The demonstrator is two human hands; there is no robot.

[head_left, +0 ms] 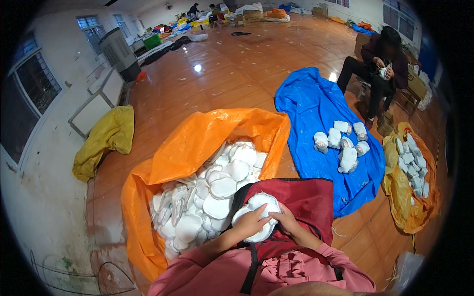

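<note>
Over my lap, on a dark red apron (308, 197), lie a few round white fabric pads (261, 202), overlapping one another. My left hand (251, 222) grips them from the left, its fingers reaching across the top pad. From the right, my right hand (285, 218) pinches the same pads near their edge, and the fingertips of both hands nearly meet. Fingers under the pads are hidden. Just left of my hands, an open orange sack (168, 160) holds a heap of similar white pads (217, 190).
A blue sheet (316, 103) to the right bears several white bundles (348, 159). Beyond it a seated person (385, 69) handles a small white piece. At far right lies a yellow-orange sack (400, 212) of grey-white pieces. A yellow sack (108, 135) rests by the left wall.
</note>
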